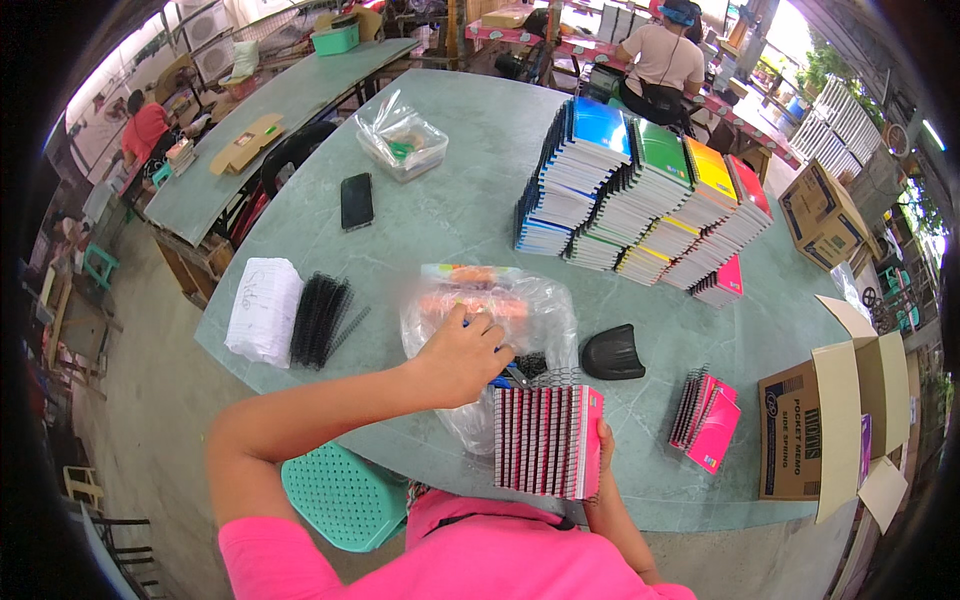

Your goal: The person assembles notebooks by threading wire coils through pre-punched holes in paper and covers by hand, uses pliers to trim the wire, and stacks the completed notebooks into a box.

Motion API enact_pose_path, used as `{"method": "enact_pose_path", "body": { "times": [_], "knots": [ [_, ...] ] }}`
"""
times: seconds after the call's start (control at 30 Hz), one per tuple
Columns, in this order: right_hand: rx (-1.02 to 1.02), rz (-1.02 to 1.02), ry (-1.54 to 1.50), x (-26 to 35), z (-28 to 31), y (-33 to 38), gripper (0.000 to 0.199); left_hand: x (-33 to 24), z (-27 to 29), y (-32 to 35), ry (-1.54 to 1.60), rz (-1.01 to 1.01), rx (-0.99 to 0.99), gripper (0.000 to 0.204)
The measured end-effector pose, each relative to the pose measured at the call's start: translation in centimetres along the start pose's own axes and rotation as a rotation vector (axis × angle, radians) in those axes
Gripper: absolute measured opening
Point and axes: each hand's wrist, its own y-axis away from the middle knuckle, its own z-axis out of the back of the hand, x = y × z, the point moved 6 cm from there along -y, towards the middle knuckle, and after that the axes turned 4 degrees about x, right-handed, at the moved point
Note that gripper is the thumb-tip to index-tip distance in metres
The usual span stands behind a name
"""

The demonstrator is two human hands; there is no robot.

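My right hand (603,447) grips a thick stack of small pink spiral notebooks (547,440), held upright at the near edge of the grey-green table (450,190). My left hand (465,352) reaches into a clear plastic bag (535,310) that holds orange items and a blue-handled tool. Its fingers curl down on the contents; what they grip is hidden. A few black wire spirals lie between the bag and the notebook stack.
Black binding coils (320,318) and a white paper bundle (262,308) lie left. A black curved object (611,352), two pink notebooks (706,412), an open carton (835,430), tall colourful notebook piles (640,190), a phone (356,200). A green stool (345,495) below. People work behind.
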Motion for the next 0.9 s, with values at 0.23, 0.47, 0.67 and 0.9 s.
{"method": "enact_pose_path", "body": {
  "times": [0.23,0.47,0.67,0.9],
  "knots": [
    [-0.003,-0.01,0.004,0.0,0.3,0.2,0.066,0.3,-2.4,0.9,0.176,0.072,0.184,0.023],
    [0.001,-0.026,0.018,0.0,-0.8,0.2,0.067,0.1,0.0,0.3,-0.011,0.037,0.041,0.031],
    [0.016,-0.032,-0.003,-0.3,-0.4,0.0,0.065,-0.3,-1.7,0.3,0.094,0.025,0.224,0.025],
    [-0.05,-0.067,0.078,-0.6,-0.7,-0.1,0.063,0.8,-0.3,0.8,0.022,0.06,0.177,0.023]
  ]
}}
